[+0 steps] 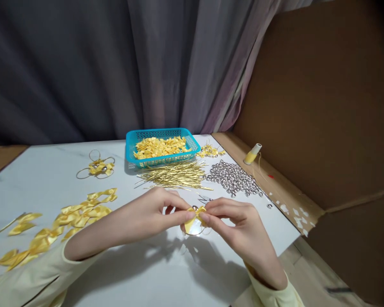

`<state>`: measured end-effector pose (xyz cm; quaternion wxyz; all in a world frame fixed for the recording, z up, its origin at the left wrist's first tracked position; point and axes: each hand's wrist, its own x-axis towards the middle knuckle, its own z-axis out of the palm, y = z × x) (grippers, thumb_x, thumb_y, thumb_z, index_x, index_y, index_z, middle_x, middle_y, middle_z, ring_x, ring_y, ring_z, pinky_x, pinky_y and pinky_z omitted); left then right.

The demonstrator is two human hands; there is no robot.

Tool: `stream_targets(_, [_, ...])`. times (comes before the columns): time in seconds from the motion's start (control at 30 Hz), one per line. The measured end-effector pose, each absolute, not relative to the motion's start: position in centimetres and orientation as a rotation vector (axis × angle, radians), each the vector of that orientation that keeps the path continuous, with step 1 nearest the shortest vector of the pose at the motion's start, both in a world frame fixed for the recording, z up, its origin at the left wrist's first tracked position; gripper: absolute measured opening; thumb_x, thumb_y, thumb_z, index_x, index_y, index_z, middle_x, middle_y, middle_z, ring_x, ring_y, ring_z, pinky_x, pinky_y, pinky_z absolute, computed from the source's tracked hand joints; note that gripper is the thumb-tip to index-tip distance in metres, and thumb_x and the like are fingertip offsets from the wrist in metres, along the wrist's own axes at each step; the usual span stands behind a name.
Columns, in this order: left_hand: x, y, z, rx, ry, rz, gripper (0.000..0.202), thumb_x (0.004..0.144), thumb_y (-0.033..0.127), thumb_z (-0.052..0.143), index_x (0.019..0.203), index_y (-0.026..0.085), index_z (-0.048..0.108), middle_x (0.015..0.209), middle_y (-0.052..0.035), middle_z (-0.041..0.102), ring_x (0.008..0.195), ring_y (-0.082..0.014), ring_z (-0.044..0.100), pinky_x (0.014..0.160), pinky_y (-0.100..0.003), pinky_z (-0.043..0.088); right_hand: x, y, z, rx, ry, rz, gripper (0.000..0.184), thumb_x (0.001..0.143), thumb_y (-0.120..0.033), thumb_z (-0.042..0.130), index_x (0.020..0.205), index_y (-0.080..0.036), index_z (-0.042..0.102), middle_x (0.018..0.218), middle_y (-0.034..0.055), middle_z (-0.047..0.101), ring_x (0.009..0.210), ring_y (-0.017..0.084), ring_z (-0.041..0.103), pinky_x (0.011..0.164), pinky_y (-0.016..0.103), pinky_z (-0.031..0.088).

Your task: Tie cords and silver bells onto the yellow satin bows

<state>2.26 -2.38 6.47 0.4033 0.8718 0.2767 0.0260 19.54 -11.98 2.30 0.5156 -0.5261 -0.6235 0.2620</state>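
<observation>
Between my two hands is a yellow ribbon bow (199, 212), held just above the white table. My left hand (160, 211) pinches its left side between thumb and fingers. On its right side, the thumb and fingertips of my right hand (235, 221) are closed too. A small silver bead or bell (195, 208) shows at the top of the bow. Below it curves a thin gold cord loop (194, 234); my fingers hide how it is joined.
A blue basket (130, 149) of yellow bows stands at the back. Before it lie gold cord pieces (176, 175) and silver bells or beads (233, 177). Ribbon bows (80, 213) spread at left, near looped bows (101, 168). A thread spool (252, 154) stands right, beside a cardboard wall (323, 102).
</observation>
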Motion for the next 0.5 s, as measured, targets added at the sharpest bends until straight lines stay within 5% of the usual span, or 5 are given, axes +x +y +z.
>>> stream_targets(0.23, [2.54, -2.22, 5.83, 2.221, 0.695, 0.056, 0.033, 0.087, 0.039, 0.045, 0.072, 0.019, 0.066, 0.070, 0.0023, 0.059, 0.057, -0.0101, 0.045, 0.052, -0.022, 0.031, 19.57, -12.16, 2.04, -1.289, -1.516, 0.602, 0.014, 0.078, -0.017, 0.062, 0.066, -0.017, 0.069, 0.071, 0.0050, 0.067, 0.067, 0.016, 0.062, 0.060, 0.027, 0.050])
stream_targets(0.5, [2.48, -2.43, 5.65, 2.236, 0.688, 0.046, 0.031, 0.085, 0.033, 0.046, 0.069, 0.018, 0.068, 0.069, 0.0008, 0.060, 0.059, -0.0108, 0.049, 0.053, -0.021, 0.033, 19.98, -12.42, 1.99, -1.245, -1.652, 0.596, 0.011, 0.079, -0.014, 0.061, 0.077, -0.018, 0.071, 0.098, 0.0076, 0.065, 0.082, 0.017, 0.065, 0.074, 0.028, 0.051])
